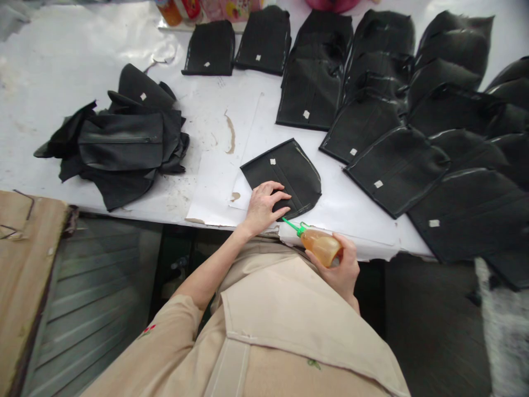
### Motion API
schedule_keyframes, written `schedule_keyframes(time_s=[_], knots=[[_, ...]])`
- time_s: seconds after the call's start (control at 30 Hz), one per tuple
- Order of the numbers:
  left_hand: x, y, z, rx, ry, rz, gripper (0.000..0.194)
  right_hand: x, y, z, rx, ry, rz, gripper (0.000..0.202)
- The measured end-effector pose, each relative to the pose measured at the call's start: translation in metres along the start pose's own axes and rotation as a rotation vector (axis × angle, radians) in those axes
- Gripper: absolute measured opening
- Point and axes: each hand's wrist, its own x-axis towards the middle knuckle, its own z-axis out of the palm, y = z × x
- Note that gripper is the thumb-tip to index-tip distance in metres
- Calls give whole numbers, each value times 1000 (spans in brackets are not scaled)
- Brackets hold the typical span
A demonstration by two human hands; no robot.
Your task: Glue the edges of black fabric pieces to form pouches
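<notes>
A black leather-like panel [300,171] with a small white tag lies on the paper-covered table in front of me. My left hand [266,204] rests flat on its near left part, fingers spread. In my right hand [345,264] is a squeeze bottle [322,246] of amber liquid with a green nozzle, fingers wrapped round its base. The bottle is tilted on its side, and the nozzle tip [285,220] points at the panel's near edge, close to my left fingertips. Whether the tip touches the panel I cannot tell.
At left sits a heap of black pieces [119,140], one with a zipper. Several tagged black panels [316,71] lie in overlapping rows at the back and right. Colourful containers [169,12] stand at the far edge. A wooden board [28,248] is at lower left.
</notes>
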Motion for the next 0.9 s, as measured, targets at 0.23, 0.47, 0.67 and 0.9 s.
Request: schedule_keyframes(time_s=[0.23,0.47,0.67,0.9], knots=[[1,-1,0,-7,19,23,23,2,-2,2,25,-5,-29,68],[2,-3,-2,-1,-13,34,23,3,-3,6,61,28,18,70],[4,-16,-13,-39,-118,135,28,7,-5,8,108,25,49,68],[13,-39,-28,-149,-258,270,33,14,-10,-10,646,-119,640,54]])
